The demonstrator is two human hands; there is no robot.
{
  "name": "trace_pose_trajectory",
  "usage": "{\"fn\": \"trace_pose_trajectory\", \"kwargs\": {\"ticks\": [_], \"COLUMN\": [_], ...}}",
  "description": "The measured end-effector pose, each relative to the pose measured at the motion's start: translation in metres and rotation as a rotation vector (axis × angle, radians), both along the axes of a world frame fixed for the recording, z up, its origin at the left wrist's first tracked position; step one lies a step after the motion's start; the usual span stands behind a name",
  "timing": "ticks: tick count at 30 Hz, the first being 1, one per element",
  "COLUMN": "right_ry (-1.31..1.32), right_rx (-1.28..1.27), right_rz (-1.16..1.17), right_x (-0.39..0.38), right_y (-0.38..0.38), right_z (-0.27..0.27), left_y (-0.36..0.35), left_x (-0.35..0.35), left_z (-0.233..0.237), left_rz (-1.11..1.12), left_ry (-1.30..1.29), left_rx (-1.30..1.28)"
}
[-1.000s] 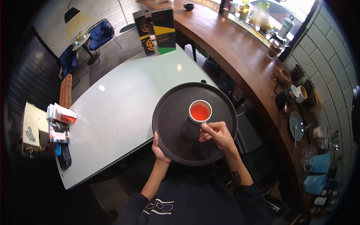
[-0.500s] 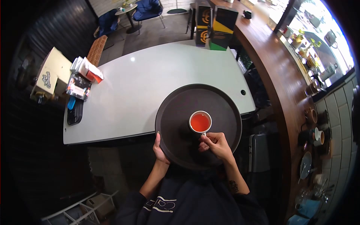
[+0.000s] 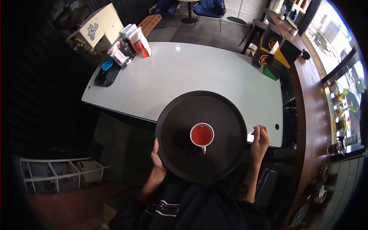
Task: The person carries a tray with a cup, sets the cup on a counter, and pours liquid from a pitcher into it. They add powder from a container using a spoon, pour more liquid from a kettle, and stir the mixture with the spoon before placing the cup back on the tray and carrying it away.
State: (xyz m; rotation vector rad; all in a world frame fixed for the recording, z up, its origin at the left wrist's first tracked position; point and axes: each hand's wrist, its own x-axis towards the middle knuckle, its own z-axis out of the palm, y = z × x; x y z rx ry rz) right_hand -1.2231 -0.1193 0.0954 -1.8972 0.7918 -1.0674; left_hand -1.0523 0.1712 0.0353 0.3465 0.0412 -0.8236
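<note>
A round dark serving tray [image 3: 176, 157] is held level in front of my body. My left hand [image 3: 158, 159] grips its left rim, thumb on top and the other fingers hidden beneath. A white cup [image 3: 202, 145] of red-orange drink [image 3: 201, 135] stands upright near the tray's middle, its handle toward me. My right hand [image 3: 261, 140] is off the cup, just right of the tray's rim and apart from it. Its fingers are curled together, and I see nothing in them.
Beyond the tray lies a white table [image 3: 184, 67]. A black tray [image 3: 107, 76], a napkin holder [image 3: 134, 38] and a patterned box [image 3: 122, 53] sit at its left. Dark display boxes [image 3: 276, 50] stand at its far right. A wooden counter [image 3: 308, 115] runs along the right.
My right hand has let go of the cup's handle and moved right, past the tray's rim. The view has turned, shifting the table. My left hand keeps hold of the tray.
</note>
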Motion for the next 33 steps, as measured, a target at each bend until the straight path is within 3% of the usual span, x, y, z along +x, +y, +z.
{"fn": "trace_pose_trajectory", "kwargs": {"ticks": [2, 4, 6, 8, 12, 15, 26, 31, 33], "right_ry": [-0.006, -0.042, 0.019, -0.047, 0.102, 0.034, 0.157, 0.203, 0.193], "right_rx": [0.092, 0.401, 0.401, 0.708, 0.588, 0.522, 0.397, 0.374, 0.412], "right_rz": [0.007, 0.188, 0.35, 0.57, 0.606, 0.566, 0.606, 0.696, 0.746], "right_x": [0.023, 0.044, 0.059, 0.079, 0.107, 0.132, 0.232, 0.293, 0.324], "right_y": [0.0, 0.007, 0.014, 0.03, 0.056, 0.093, 0.215, 0.274, 0.298], "right_z": [-0.01, -0.018, -0.018, -0.018, -0.025, -0.02, -0.024, -0.035, -0.043], "left_y": [0.015, 0.026, 0.038, 0.054, 0.091, 0.121, 0.252, 0.312, 0.339], "left_x": [0.0, -0.003, -0.004, -0.003, 0.009, 0.029, 0.099, 0.113, 0.118], "left_z": [0.001, 0.006, 0.008, 0.005, -0.011, -0.013, 0.002, 0.005, -0.003], "left_rz": [0.054, 0.122, 0.18, 0.24, 0.25, 0.311, 0.549, 0.72, 0.737], "left_ry": [-0.006, -0.029, -0.067, -0.038, 0.018, 0.018, 0.087, 0.11, -0.052], "left_rx": [-0.019, 0.018, 0.031, 0.044, 0.035, 0.063, 0.507, 0.406, 0.177]}}
